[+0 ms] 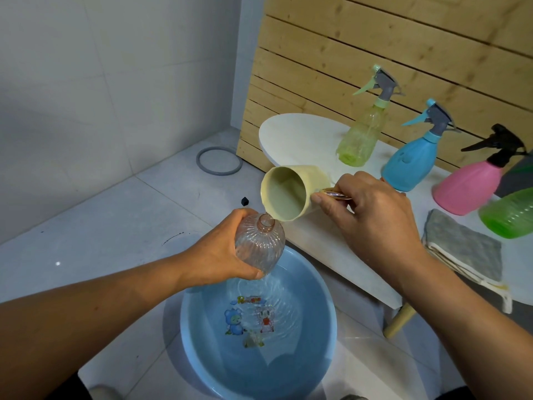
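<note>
- White floor tiles and a slatted wooden wall are seen around a low white table (302,134), on which spray bottles (409,166) stand in a row.
- A clear ribbed bottle (259,246) is gripped around its body by the left hand (219,252) and held tilted above a blue basin (259,370) of water on the floor.
- A cream cup (288,194) is held by its handle in the right hand (372,209), tipped so that its lip meets the bottle's open neck.
- Filling is judged to be under way; the cup looks nearly drained.
- Next, the cup probably needs to be dipped into the basin for more water, and the neck must be lined up under the lip so that less is spilled.
</note>
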